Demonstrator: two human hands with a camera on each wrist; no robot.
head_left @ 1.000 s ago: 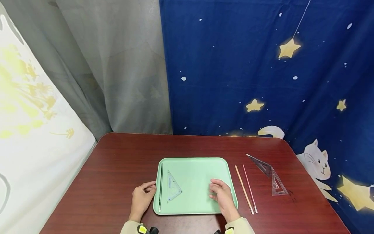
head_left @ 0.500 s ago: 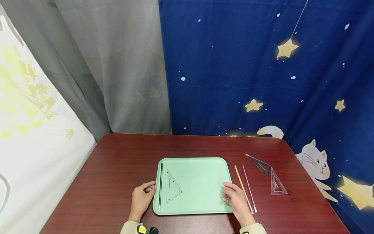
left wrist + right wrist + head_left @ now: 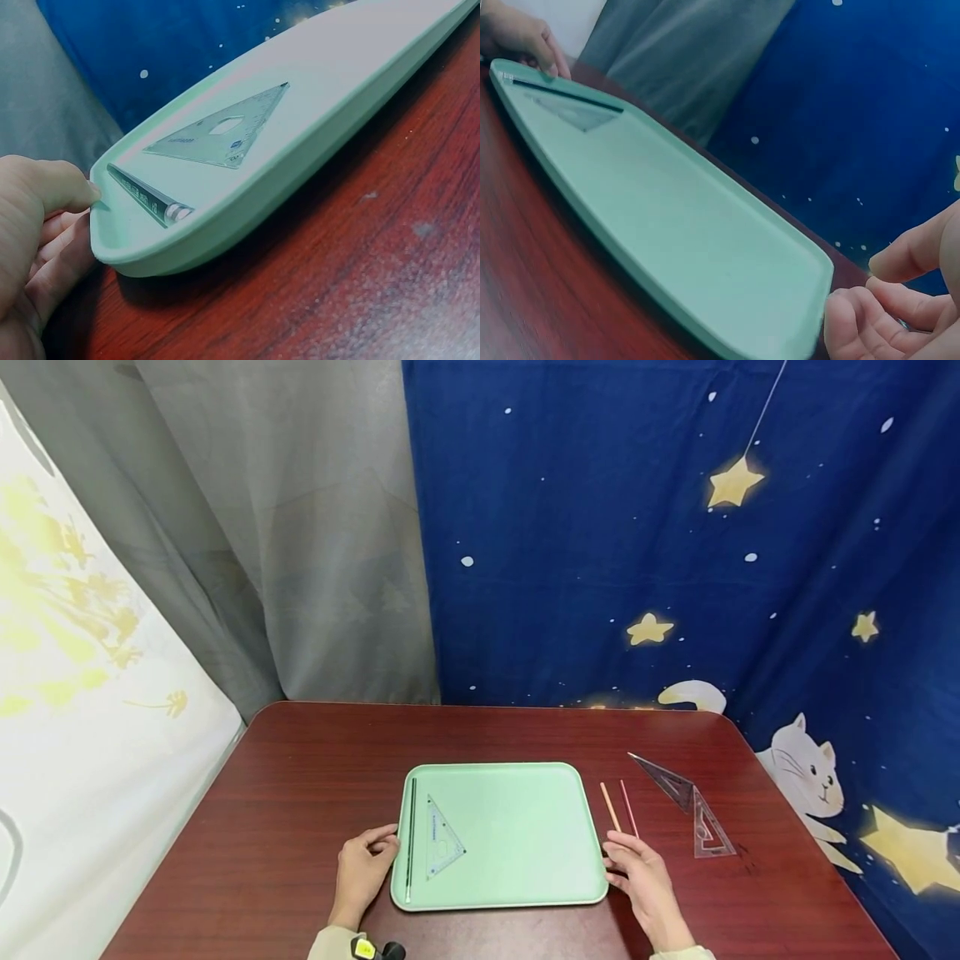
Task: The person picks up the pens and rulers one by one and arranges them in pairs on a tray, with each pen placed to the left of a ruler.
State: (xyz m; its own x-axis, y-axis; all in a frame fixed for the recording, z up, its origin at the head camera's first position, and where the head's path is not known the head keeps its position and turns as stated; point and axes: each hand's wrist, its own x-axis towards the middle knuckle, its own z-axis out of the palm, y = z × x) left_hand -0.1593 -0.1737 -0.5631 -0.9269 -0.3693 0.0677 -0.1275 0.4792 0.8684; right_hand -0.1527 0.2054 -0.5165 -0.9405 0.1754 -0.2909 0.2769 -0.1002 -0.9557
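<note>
A light green tray (image 3: 517,843) lies on the table. Along its left side rests a black pencil (image 3: 146,193) with a metal-banded end, and beside it a clear triangular set square (image 3: 436,862). My left hand (image 3: 363,872) holds the tray's left rim, thumb at the edge and fingers against the outer wall. Just past the tray's right edge hovers my right hand (image 3: 643,881), fingers loosely bent. In the head view it overlaps the lower parts of a tan pencil (image 3: 610,807) and a red pencil (image 3: 628,810), hiding them.
Two more clear set squares lie right of the pencils: a long, narrow one (image 3: 667,782) and a smaller one (image 3: 722,847) touching its lower tip. The reddish-brown table (image 3: 337,752) ends at the back before grey and blue curtains (image 3: 525,568).
My right hand has moved right, from over the tray to beyond its right edge, and now covers the lower pencil ends. My left hand stays at the left rim.
</note>
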